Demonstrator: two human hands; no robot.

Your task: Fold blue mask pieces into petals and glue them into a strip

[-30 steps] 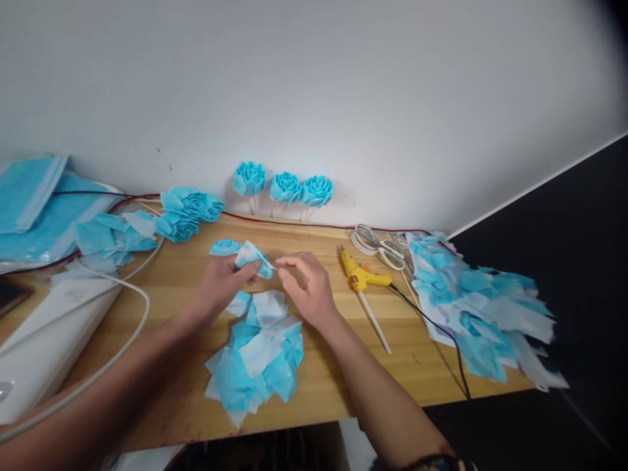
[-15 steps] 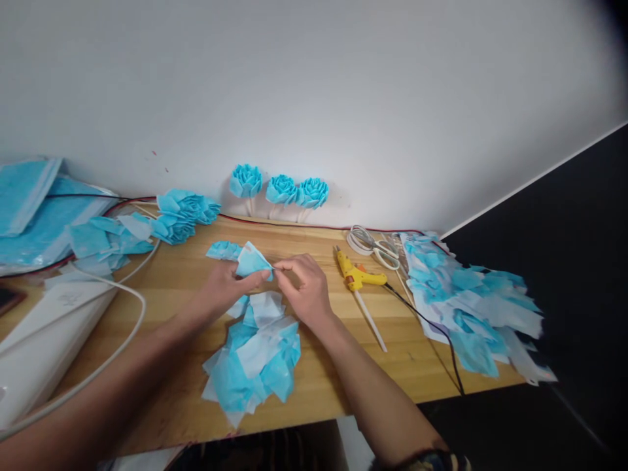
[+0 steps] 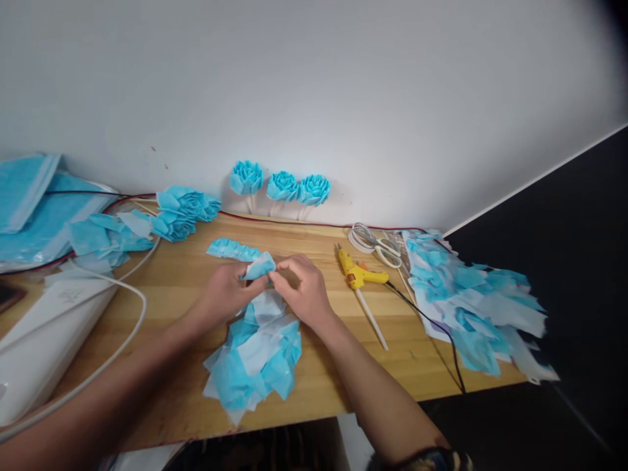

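Pinching a blue-white piece (image 3: 260, 265) between thumbs and fingers, left hand (image 3: 227, 288) and right hand (image 3: 305, 288), just above the table (image 3: 333, 383), with three rosettes (image 3: 283, 187) looking done, a short row of folded bits (image 3: 228, 248) shaped, and a whole loose pile (image 3: 260, 356) left unfolded tbh.

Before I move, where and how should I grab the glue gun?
I'd pinch the glue gun by its handle, coming from above on the right. It lies on its side, handle jutting right, while the nozzle points away toward the wall.
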